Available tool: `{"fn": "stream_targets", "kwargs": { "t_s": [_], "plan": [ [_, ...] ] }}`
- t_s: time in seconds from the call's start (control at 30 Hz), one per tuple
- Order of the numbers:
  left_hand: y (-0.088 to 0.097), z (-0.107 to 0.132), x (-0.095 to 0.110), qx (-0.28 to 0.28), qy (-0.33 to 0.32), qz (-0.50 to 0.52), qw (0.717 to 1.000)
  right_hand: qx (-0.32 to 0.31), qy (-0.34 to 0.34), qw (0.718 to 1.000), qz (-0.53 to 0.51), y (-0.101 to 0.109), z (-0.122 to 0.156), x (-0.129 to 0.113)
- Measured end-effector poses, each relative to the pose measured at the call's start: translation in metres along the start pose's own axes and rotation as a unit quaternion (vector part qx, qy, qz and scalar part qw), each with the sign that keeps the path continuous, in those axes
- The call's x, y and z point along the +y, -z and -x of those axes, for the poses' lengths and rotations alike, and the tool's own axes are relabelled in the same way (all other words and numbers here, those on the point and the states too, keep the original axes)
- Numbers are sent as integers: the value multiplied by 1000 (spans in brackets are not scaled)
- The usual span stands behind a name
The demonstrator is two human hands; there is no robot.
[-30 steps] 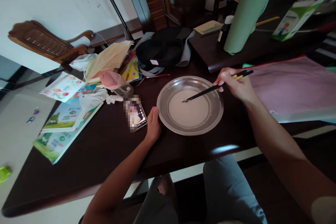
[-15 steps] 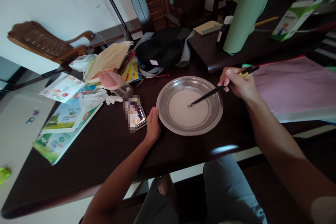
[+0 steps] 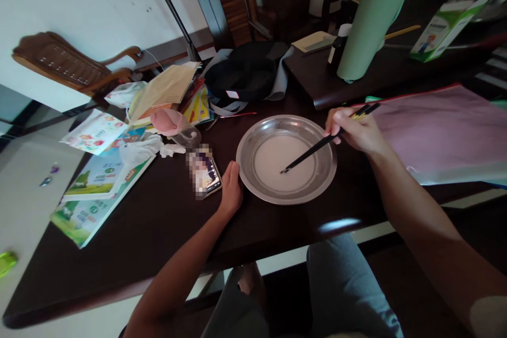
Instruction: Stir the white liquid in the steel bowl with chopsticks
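Observation:
A round metal basin [image 3: 327,169] stands on the dark table and holds a whitish, cloudy liquid [image 3: 273,158]. My left hand [image 3: 232,186] is closed at the basin's left rim, steadying it from the side; its fingertips are partly hidden. In my right hand [image 3: 354,129], above the right rim, is a pair of black chopsticks [image 3: 312,150] with gold bands near the top. Their tips dip into the liquid, left of the basin's centre. A phone [image 3: 206,171] with a lit screen lies just left of my left hand.
Behind the phone are a pink-lidded cup [image 3: 174,125], crumpled tissues [image 3: 140,150] and booklets [image 3: 95,185]. A black bag [image 3: 245,71] sits behind the basin. To the right lies a pink plastic folder [image 3: 439,132]; a green cylinder [image 3: 376,21] stands on the raised surface [image 3: 312,87].
The chopstick tips have shifted slightly left and towards me through the liquid. My right hand has moved a little left with them. My left hand and the basin stay put.

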State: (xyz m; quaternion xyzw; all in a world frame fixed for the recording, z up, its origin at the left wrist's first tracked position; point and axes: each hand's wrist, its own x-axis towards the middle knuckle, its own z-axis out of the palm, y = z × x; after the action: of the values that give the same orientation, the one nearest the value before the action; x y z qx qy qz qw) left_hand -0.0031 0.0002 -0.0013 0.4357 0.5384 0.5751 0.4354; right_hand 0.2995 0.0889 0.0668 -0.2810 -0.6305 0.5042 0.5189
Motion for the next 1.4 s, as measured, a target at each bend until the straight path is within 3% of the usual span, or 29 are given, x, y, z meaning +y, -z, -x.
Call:
{"fn": "stream_targets", "kwargs": {
  "t_s": [0.1,0.23,0.3,0.43,0.5,0.7,0.9,1.1,1.27,1.4],
  "plan": [
    [1,-1,-1,3,-5,-11,1000,-21,-14,999,40,-3,1,0],
    [1,0,1,1,-8,-14,1000,87,18,995,45,1,-3,-1],
    [0,0,3,2,-10,-27,1000,103,18,994,22,2,-4,-1],
    [-2,1,6,7,-3,-22,1000,6,-14,1000,9,-3,0,-1],
    [-3,1,6,6,2,-12,1000,-14,-18,999,36,-5,1,-1],
    [-2,1,5,4,-6,-22,1000,90,20,995,24,3,-2,-2],
    [-2,1,5,6,4,-16,1000,-23,-22,999,29,-4,0,0],
    [-3,1,5,2,4,-4,1000,72,23,997,23,3,-2,1],
    [-1,0,1,0,4,-3,1000,-27,-19,999,35,-2,1,-2],
    [-2,1,3,6,5,-7,1000,16,6,998,62,-4,-1,-3]
  ]
}}
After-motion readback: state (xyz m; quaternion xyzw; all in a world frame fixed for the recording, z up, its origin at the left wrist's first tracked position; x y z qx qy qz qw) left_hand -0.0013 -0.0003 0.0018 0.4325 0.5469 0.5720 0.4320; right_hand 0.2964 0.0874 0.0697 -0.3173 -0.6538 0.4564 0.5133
